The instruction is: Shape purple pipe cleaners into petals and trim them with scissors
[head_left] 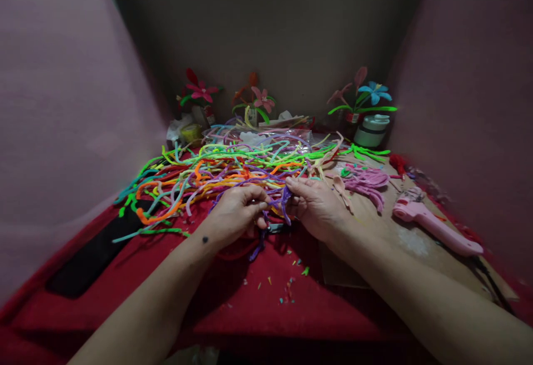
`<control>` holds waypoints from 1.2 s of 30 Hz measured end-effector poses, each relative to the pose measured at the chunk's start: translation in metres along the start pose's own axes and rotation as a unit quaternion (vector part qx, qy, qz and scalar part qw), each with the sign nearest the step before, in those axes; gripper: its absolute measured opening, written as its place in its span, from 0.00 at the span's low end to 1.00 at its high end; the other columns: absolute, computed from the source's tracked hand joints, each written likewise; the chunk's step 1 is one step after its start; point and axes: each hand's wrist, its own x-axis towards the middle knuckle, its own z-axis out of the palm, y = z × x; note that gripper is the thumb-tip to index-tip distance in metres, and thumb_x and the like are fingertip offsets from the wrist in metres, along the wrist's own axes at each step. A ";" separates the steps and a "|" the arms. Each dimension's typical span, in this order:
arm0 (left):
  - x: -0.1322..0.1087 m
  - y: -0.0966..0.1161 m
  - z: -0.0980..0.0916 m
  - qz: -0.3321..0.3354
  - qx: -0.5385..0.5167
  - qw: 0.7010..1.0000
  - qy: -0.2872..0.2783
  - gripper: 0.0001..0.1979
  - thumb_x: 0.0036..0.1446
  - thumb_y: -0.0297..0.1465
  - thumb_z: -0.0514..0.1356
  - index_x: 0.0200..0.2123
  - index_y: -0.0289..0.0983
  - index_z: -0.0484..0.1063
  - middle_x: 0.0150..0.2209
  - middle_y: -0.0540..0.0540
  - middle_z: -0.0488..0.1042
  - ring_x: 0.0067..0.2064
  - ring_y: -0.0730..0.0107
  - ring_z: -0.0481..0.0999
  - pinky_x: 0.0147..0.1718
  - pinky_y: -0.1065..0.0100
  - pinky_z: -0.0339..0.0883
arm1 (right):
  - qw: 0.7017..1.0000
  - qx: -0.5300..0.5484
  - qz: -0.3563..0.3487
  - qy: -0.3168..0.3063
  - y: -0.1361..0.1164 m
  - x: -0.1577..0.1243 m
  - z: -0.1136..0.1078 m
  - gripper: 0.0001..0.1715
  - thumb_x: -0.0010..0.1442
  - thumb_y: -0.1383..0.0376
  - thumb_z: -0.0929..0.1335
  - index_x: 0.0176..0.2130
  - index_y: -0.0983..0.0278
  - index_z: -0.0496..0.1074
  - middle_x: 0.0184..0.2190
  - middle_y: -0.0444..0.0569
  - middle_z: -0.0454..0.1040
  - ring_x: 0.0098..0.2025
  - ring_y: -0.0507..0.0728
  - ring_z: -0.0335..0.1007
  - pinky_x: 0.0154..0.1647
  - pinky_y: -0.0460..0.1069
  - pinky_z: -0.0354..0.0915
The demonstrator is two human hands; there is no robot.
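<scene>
My left hand [235,212] and my right hand [314,204] meet over the red cloth, both pinched on a purple pipe cleaner [282,203] that is bent between them. Its loose end hangs down toward the cloth [256,251]. Just behind the hands lies a big tangle of coloured pipe cleaners [225,171]. A small dark metal tool [275,227] lies under the hands, mostly hidden.
A pink glue gun [433,223] lies on brown cardboard [400,243] at the right, near a pink pipe cleaner bundle [366,182]. Finished pipe cleaner flowers [366,96] and a white jar [372,130] stand at the back. A black flat object [91,259] lies left. Small cuttings dot the cloth.
</scene>
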 end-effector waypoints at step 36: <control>-0.008 0.006 0.011 0.046 -0.137 0.988 0.063 0.10 0.50 0.36 0.60 0.33 0.35 0.69 0.16 0.54 0.67 0.14 0.79 0.60 0.14 0.77 0.53 | 0.989 -0.132 -0.073 0.005 0.004 -0.008 0.007 0.14 0.47 0.60 0.71 0.22 0.66 0.65 0.17 0.39 0.63 0.19 0.46 0.55 0.21 0.44 0.53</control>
